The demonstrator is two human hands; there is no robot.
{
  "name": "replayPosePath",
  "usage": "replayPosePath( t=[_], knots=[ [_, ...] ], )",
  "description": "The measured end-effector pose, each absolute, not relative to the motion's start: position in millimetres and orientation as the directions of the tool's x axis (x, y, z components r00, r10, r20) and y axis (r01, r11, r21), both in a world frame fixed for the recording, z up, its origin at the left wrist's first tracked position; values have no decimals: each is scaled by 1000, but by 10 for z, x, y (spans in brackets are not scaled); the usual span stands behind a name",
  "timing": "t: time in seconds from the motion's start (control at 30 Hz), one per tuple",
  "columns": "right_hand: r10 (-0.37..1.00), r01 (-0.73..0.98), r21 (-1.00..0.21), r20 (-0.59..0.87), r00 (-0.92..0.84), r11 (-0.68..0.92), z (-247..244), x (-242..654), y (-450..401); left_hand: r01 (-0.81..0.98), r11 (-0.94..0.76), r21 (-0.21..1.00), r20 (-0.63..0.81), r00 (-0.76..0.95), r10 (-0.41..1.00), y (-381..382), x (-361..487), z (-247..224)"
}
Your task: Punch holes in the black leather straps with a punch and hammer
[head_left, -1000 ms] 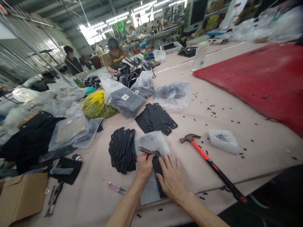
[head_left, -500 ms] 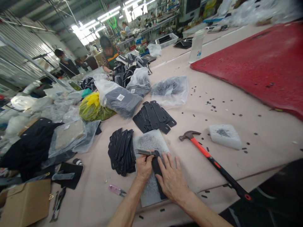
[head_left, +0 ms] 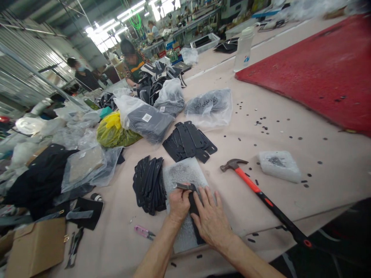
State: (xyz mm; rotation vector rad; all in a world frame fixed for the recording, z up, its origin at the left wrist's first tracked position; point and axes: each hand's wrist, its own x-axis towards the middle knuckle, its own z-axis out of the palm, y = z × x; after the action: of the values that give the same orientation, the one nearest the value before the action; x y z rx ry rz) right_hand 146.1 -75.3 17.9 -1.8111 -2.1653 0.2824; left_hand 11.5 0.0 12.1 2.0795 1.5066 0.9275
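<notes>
My left hand [head_left: 178, 204] is closed around a metal hole punch [head_left: 182, 186], whose shaft leans to the left over the far end of a black strip [head_left: 193, 205]. My fingers partly hide the punch's tip. Flat on the same strip lies my right hand [head_left: 213, 217], fingers stretched out. Beneath both is a scuffed whitish board [head_left: 183, 235]. A fanned pile of black strips [head_left: 148, 185] touches the board's left side, and another pile of slotted strips [head_left: 188, 141] lies beyond it. To the right rests a claw hammer [head_left: 261, 195] with a red and black handle.
Right of the hammer sits a white block [head_left: 279, 166], with small black cut-outs scattered about. Pink thread snips [head_left: 143, 232] lie at left front. Plastic bags [head_left: 208, 108], a bottle [head_left: 244, 48] and a red sheet [head_left: 313, 73] are farther back. A co-worker [head_left: 131, 61] stands across the table.
The punch and my left hand have shifted slightly right, and the punch's shaft looks shorter in view. My right hand stays on the strip. The camera view has shifted a little.
</notes>
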Motion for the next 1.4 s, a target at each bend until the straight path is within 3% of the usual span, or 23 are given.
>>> replayPosePath(
  t=[0.3, 0.43, 0.57, 0.63, 0.73, 0.83, 0.93, 1.0, 1.07, 1.13, 1.2, 1.27, 1.33, 1.4],
  knots=[
    [975, 896, -386, 122, -185, 218, 217, 1484, -792, 727, -387, 567, 283, 270, 920, 11, 137, 95],
    [965, 875, -426, 218, -147, 229, 286, 1797, -752, 719, -401, 568, 297, 275, 914, 12, 128, 78],
    [952, 946, -324, 296, 76, 25, 331, 2489, -673, 711, -389, 586, 288, 266, 920, 10, 129, 77],
    [958, 968, -221, 227, 174, -123, 295, 2828, -673, 703, -386, 597, 281, 268, 922, 7, 128, 79],
    [977, 970, -119, 4, 213, -211, 196, 3145, -711, 706, -383, 596, 288, 257, 922, -1, 124, 79],
    [952, 939, -195, -169, 253, -284, 150, 3223, -718, 707, -384, 593, 311, 239, 920, -10, 120, 73],
    [885, 735, -510, -371, 281, -447, 210, 3149, -702, 706, -387, 593, 321, 234, 918, -19, 119, 72],
    [818, 383, -727, -546, 180, -570, 284, 3046, -711, 704, -391, 593, 328, 232, 916, -24, 118, 75],
    [752, 24, -752, -657, 52, -659, 380, 2915, -729, 695, -398, 599, 338, 231, 912, -27, 118, 78],
    [714, -131, -709, -700, 20, -693, 527, 2781, -728, 683, -405, 608, 350, 227, 909, -27, 118, 79],
    [738, -93, -743, -669, 89, -663, 765, 2668, -694, 672, -407, 619, 354, 225, 908, -26, 116, 79],
    [830, 90, -829, -535, 159, -552, 1088, 2591, -640, 666, -401, 629, 347, 221, 911, -23, 112, 82],
    [939, 358, -870, -294, 176, -339, 1419, 2547, -591, 664, -394, 636, 335, 223, 916, -20, 108, 90],
    [993, 622, -779, -1, 121, -77, 1658, 2513, -568, 664, -389, 639, 326, 224, 918, -17, 104, 98]
  ],
)
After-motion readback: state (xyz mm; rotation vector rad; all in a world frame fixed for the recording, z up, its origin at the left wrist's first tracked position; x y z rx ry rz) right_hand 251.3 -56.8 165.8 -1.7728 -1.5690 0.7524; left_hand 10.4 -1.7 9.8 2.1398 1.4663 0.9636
